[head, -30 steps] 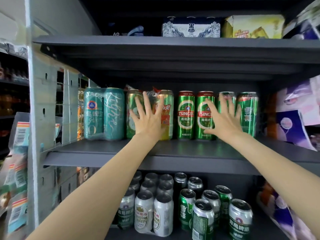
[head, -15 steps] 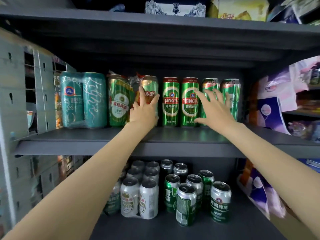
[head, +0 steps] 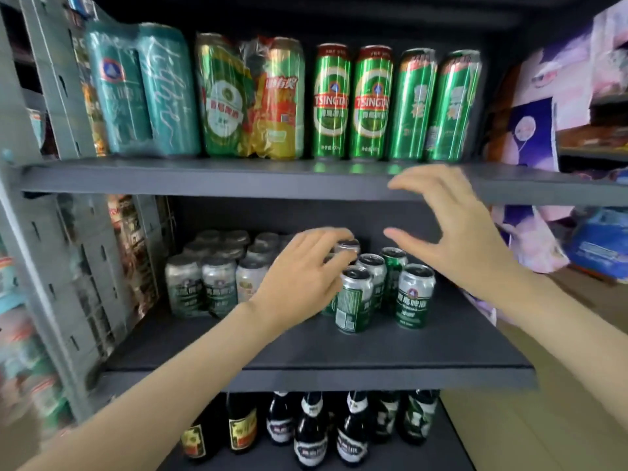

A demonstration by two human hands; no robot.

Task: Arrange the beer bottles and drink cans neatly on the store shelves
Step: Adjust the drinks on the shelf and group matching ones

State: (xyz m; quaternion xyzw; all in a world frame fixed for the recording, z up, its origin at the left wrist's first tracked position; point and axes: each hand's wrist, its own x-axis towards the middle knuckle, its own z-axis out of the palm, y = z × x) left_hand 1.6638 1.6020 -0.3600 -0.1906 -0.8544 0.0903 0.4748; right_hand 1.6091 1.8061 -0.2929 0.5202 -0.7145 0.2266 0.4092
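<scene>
Short silver-and-green beer cans stand on the middle shelf (head: pixel 339 355): a wrapped pack (head: pixel 204 283) at the left and several loose cans (head: pixel 416 294) at the right. My left hand (head: pixel 302 280) reaches into the loose group, fingers and thumb curled round the top of a rear can (head: pixel 347 245). My right hand (head: pixel 452 232) hovers with spread fingers above the right cans, touching nothing. Tall green cans (head: pixel 333 103), a green-and-yellow wrapped pack (head: pixel 251 100) and a teal pack (head: pixel 142 93) line the upper shelf (head: pixel 204 178). Dark beer bottles (head: pixel 312 433) fill the bottom shelf.
A grey perforated upright (head: pixel 51 96) borders the shelves on the left, with packets hanging beyond it. Purple and white bags (head: pixel 530 130) and a blue package (head: pixel 598 246) crowd the right side. The front strip of the middle shelf is bare.
Both hands have left the tall cans on the upper shelf and dropped to the middle shelf. The view has tilted down, so the bottle shelf now shows.
</scene>
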